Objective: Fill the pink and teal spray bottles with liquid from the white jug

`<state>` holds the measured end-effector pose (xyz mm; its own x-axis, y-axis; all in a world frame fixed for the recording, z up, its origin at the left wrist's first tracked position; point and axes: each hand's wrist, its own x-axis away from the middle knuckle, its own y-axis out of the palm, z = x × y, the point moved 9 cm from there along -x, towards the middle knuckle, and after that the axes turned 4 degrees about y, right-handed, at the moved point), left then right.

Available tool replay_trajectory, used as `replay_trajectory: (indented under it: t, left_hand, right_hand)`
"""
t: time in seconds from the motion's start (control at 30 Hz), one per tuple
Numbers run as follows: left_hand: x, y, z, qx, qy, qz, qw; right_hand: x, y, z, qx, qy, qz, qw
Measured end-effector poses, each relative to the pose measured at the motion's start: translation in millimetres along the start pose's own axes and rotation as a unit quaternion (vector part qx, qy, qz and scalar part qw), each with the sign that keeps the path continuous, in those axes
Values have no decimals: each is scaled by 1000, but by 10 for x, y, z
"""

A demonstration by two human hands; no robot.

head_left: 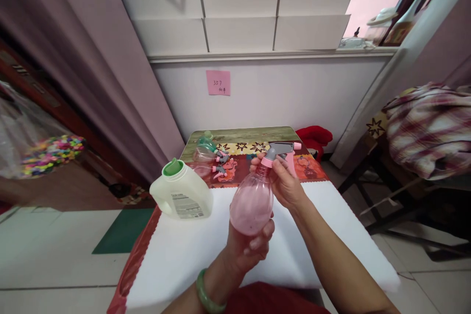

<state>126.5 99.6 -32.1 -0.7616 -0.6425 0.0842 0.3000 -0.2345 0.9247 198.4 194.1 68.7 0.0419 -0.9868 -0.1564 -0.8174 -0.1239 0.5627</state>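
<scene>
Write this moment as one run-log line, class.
left grip : supports spray bottle underneath | right grip : around its collar | jug : standing left of bottle

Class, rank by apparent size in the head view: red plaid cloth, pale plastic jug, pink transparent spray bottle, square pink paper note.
1. Plaid cloth
2. Jug and spray bottle: too alike to rank
3. Paper note

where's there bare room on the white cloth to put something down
One bare patch of white cloth lies in front of the jug, left of the left hand. Another runs from the right forearm to the cloth's right edge. A smaller one sits between the forearms. It's crowded at back left, where other bottles cluster behind the jug.
</scene>
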Motion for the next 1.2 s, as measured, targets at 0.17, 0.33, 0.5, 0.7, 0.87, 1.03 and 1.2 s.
replay_trajectory:
  t: [0.17, 0.33, 0.5, 0.7, 0.87, 1.03, 1.2]
  left_hand:
    - [4, 123, -15, 46, -20, -63, 997]
    - [34, 115, 35, 60, -14, -86, 994]
    - [40, 73, 69, 49, -7, -85, 995]
    - [24, 88, 78, 52, -3, -99, 994]
    - [35, 102, 77, 52, -7, -94, 994]
    - [33, 107, 59, 42, -19, -85, 995]
    - [38, 86, 61, 29, -23, -69, 997]
  right_hand:
    - [32, 79, 14, -31, 15, -8, 999]
    - [18, 100, -86, -38, -10, -15, 999]
    - [7, 95, -102, -26, -10, -7, 1000]
    - [65, 127, -22, -22, 7, 13, 1000]
    - [40, 141, -68, -13, 9, 12, 1000]
    - [-42, 89, -145, 19, 2, 36, 999]
    - [-8, 89, -275, 52, -88, 22, 995]
